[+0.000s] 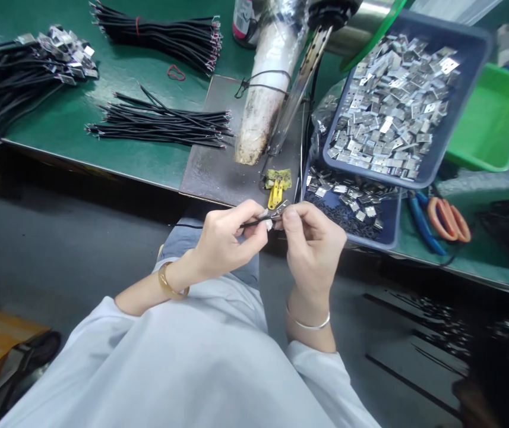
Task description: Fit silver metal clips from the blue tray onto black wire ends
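My left hand [231,235] is closed in a pinch on a thin black cable [187,225], which trails out to the left below the bench edge. My right hand [310,246] pinches a small silvery metal piece [280,209] at the cable's tip; the fingers partly hide it. Both hands meet in front of the bench edge, close together. Just beyond the fingertips are a yellow clip-like part [275,195] and a worn yellow sponge [284,177] on a dark board [218,166]. Whether cable and metal piece are joined cannot be made out.
A stained white tube [263,101] hangs over the board. Cut black cables [160,125] lie left, near bundled ones [156,35]. Right stand a blue tray [472,71] of metal pieces, a lower tray [394,229], a green bin [486,148] and orange-handled scissors [448,220].
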A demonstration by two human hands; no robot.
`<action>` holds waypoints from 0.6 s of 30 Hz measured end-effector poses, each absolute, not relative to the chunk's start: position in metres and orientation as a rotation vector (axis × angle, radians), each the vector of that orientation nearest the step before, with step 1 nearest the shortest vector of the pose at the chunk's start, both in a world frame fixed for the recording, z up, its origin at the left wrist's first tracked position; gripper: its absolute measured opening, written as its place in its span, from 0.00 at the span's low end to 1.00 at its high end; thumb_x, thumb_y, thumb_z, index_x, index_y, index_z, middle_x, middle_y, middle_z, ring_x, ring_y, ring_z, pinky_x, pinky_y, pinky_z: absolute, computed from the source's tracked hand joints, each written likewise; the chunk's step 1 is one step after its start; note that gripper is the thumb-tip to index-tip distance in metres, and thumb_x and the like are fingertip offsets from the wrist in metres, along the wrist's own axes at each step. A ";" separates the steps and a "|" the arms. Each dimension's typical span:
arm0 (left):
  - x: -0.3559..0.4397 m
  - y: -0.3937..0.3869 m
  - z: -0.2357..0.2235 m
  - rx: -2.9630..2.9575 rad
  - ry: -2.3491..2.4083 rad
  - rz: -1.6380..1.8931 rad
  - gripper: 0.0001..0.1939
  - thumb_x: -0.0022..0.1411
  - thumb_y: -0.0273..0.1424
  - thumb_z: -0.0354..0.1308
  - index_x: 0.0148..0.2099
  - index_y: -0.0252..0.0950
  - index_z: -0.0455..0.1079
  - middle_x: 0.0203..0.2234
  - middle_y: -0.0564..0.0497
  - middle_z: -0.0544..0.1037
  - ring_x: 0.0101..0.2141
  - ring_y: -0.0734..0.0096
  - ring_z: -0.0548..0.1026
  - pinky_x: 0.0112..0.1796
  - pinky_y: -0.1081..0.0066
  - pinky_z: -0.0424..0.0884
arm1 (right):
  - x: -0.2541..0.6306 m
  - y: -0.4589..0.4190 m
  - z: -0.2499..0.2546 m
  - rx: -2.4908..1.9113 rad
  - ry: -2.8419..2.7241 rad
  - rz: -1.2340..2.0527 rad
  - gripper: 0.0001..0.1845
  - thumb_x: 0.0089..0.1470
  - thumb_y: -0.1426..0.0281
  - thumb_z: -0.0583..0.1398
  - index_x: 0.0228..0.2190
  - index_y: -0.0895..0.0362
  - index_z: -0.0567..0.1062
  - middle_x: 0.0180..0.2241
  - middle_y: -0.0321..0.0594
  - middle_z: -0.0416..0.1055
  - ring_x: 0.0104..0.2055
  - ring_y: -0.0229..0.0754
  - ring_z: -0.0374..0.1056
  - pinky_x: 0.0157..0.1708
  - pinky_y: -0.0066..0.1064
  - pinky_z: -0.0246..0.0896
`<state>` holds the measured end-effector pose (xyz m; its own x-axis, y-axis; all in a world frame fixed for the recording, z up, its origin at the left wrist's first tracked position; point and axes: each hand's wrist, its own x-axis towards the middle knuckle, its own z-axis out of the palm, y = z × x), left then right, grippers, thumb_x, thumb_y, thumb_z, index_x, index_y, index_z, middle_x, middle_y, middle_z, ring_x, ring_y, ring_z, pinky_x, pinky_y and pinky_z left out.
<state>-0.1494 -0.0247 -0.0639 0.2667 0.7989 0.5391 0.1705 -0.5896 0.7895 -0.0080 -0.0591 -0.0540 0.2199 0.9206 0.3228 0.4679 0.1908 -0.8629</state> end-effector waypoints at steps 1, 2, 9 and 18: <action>-0.150 -0.025 -0.064 1.942 0.873 1.340 0.06 0.60 0.21 0.57 0.31 0.34 0.64 0.18 0.62 0.63 0.18 0.87 0.56 0.20 0.86 0.56 | -0.008 -0.059 -0.054 -1.428 -1.413 0.539 0.15 0.64 0.68 0.58 0.25 0.56 0.70 0.22 0.30 0.65 0.23 0.32 0.60 0.24 0.26 0.53; -0.150 -0.025 -0.064 1.945 0.874 1.340 0.06 0.60 0.21 0.57 0.31 0.34 0.64 0.18 0.62 0.63 0.18 0.87 0.56 0.20 0.86 0.56 | -0.008 -0.060 -0.054 -1.421 -1.423 0.538 0.15 0.64 0.69 0.58 0.25 0.56 0.70 0.22 0.30 0.65 0.23 0.31 0.59 0.24 0.26 0.53; -0.154 -0.026 -0.065 1.973 0.840 1.300 0.07 0.60 0.20 0.57 0.31 0.34 0.66 0.19 0.61 0.64 0.19 0.86 0.58 0.22 0.84 0.57 | -0.011 -0.060 -0.054 -1.414 -1.628 0.258 0.16 0.62 0.72 0.61 0.22 0.57 0.69 0.21 0.28 0.62 0.22 0.29 0.56 0.23 0.25 0.50; -0.164 -0.017 -0.063 1.461 0.848 1.120 0.04 0.60 0.27 0.62 0.34 0.31 0.76 0.19 0.56 0.72 0.19 0.82 0.65 0.21 0.81 0.62 | -0.001 -0.063 -0.048 -1.224 -1.197 0.382 0.06 0.63 0.69 0.61 0.43 0.52 0.72 0.22 0.26 0.70 0.15 0.30 0.62 0.13 0.22 0.52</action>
<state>-0.1636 -0.0165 -0.0633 0.3083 0.9305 0.1979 -0.0615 -0.1881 0.9802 -0.0005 -0.0631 -0.0477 0.3933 0.7772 0.4913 0.3488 0.3683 -0.8618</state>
